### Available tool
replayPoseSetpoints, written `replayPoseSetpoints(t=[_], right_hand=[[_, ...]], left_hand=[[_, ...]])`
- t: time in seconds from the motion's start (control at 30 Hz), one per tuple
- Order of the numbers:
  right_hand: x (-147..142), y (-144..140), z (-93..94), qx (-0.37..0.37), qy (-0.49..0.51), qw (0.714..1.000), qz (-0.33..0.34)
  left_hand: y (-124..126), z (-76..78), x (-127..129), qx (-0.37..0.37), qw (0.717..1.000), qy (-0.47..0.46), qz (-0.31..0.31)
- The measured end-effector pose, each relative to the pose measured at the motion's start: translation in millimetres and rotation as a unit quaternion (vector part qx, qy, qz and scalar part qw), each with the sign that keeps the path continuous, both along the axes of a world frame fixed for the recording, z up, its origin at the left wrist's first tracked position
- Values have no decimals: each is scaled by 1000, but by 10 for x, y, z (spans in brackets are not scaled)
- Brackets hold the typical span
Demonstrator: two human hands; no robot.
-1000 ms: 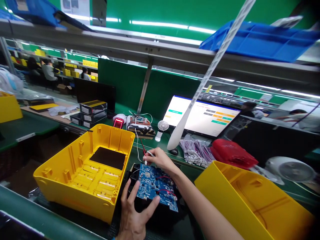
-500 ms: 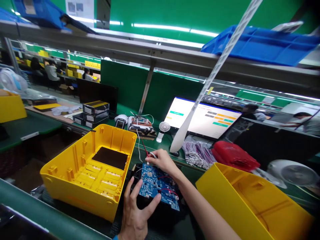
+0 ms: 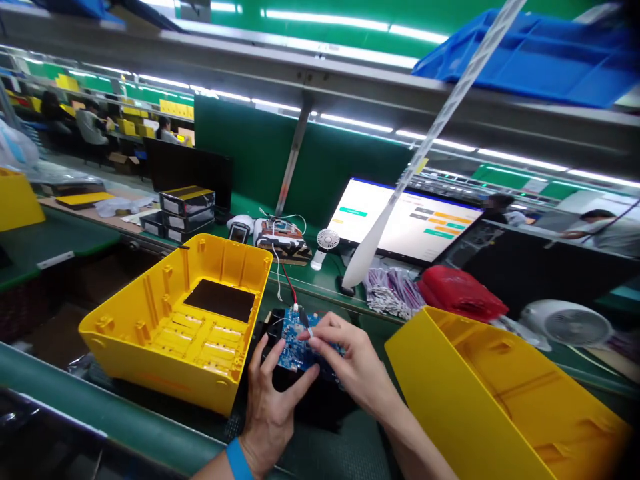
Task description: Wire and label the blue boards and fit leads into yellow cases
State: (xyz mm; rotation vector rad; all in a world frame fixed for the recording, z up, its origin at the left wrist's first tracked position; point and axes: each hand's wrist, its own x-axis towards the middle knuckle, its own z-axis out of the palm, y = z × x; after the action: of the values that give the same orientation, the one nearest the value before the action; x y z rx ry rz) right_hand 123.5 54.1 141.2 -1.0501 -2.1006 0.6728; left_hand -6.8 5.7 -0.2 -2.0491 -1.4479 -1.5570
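A blue circuit board (image 3: 291,340) lies on a black block between two yellow plastic housings. My left hand (image 3: 270,408) rests on the block's near side, fingers spread, thumb and forefinger touching the board's near edge. My right hand (image 3: 350,363) lies over the right part of the board, and its fingertips pinch a small white connector (image 3: 309,331) near the board's middle. Red and white wires (image 3: 286,280) run from the board's far edge up to a test jig. The board's right half is hidden under my right hand.
An open yellow housing (image 3: 150,347) stands at the left, another yellow housing (image 3: 450,393) at the right. Behind are a tilted monitor (image 3: 410,223), a small white fan (image 3: 325,243), a wired test jig (image 3: 280,237), purple cable bundles (image 3: 390,293), a red bag (image 3: 460,293) and stacked black boxes (image 3: 185,213). People work at far benches.
My right hand has moved from the board's far edge toward me, onto the board's middle and right. The view has tipped down and my left wrist with a blue band shows.
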Motion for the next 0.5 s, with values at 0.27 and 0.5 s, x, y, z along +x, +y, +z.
replayPoseSetpoints(t=[0.27,0.5], right_hand=[[-103,-147,-86,14,-42,999,-1],[-67,-134,-102,19,-36,999,18]], left_hand=[[0,18,6,18,999,-33,-21],[-11,24,-3,18,999,-29,-25]])
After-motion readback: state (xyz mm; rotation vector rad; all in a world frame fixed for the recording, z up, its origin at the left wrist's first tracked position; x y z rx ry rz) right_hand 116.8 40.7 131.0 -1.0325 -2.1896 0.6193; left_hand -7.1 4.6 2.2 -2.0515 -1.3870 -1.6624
